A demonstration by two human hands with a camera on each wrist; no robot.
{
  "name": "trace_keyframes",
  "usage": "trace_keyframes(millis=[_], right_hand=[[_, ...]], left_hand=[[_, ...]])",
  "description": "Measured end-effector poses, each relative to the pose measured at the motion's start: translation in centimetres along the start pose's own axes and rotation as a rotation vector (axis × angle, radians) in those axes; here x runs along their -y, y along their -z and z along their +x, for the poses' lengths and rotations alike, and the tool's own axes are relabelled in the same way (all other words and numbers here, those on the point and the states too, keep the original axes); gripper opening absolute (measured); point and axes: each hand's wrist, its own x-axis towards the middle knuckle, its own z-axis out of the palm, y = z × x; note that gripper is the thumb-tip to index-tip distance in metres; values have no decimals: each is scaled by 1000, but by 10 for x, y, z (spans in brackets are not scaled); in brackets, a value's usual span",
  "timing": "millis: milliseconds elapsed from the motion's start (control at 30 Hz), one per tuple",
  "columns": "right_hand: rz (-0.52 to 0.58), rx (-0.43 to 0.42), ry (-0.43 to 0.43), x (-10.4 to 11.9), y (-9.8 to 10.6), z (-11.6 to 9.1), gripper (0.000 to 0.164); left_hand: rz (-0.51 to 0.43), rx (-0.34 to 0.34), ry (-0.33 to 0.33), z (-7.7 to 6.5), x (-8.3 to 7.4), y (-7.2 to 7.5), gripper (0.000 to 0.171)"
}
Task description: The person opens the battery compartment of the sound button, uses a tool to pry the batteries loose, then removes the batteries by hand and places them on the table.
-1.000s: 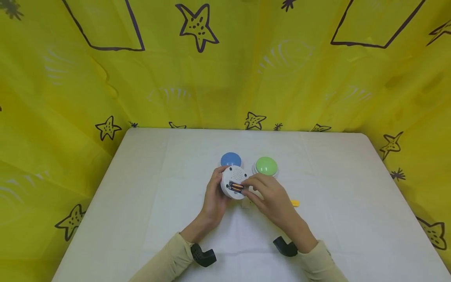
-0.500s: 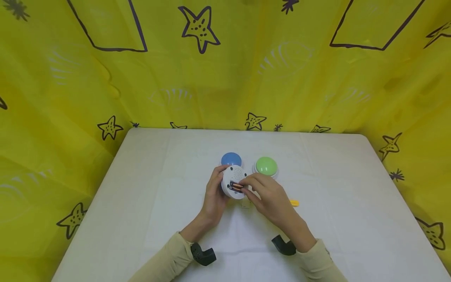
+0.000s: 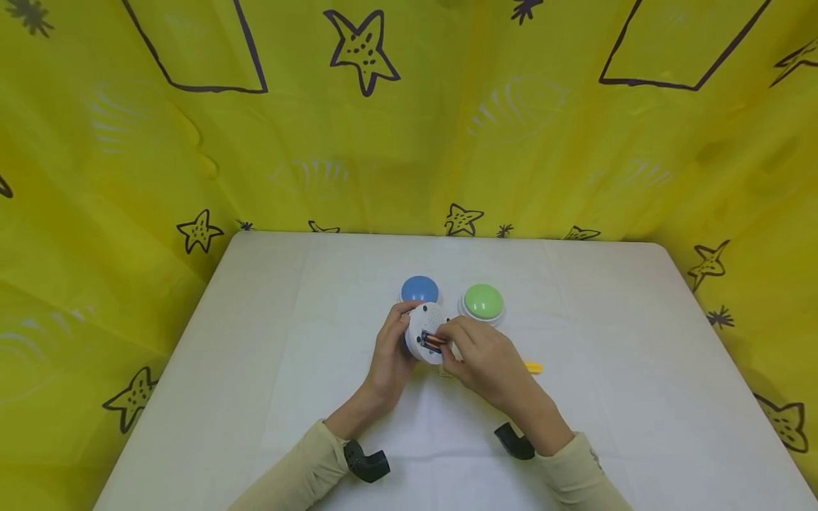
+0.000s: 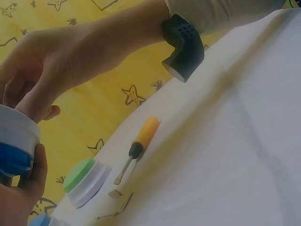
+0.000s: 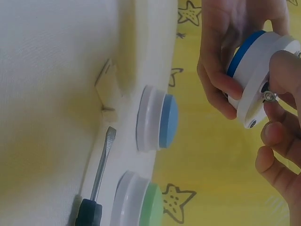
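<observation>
Sitting slightly lower than before, the upturned button (image 3: 417, 327) is gripped by left fingers (image 5: 228, 85) — right fingers (image 3: 455, 329) pinching a battery (image 3: 434, 339).

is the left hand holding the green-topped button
No, the left hand holds a blue-topped button, while the green-topped button stands on the table.

Curtained-off workspace: white table (image 3: 307, 341), yellow starfish-print curtains (image 3: 409, 135) behind and both sides.

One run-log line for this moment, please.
left hand: holds white device | right hand: pinches battery at device | table: blue-topped button, green-topped button, screwdriver
</observation>
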Motion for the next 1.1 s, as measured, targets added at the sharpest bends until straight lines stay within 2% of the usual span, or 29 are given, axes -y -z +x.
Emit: trace_keyframes(millis=[267, 467, 700, 900, 1100], right_hand=[[-18, 19, -17, -1, -2, -1, 24], [31, 36, -71, -5, -4, -5, 24], [101, 32, -128, -12, -10, -11, 23], [109, 74, -206, -15, -13, -16, 22], [82, 174, -329, -17, -17, -19, 23]], left_hand=[[4, -16, -12, 2, 0, 3, 32], [9, -33, -15, 3, -3, 5, 32], [14, -48, -21, 6, -5, 14, 35], [5, -92, -23, 10, -9, 21, 35], [0, -101, -39, 11, -15, 24, 37]])
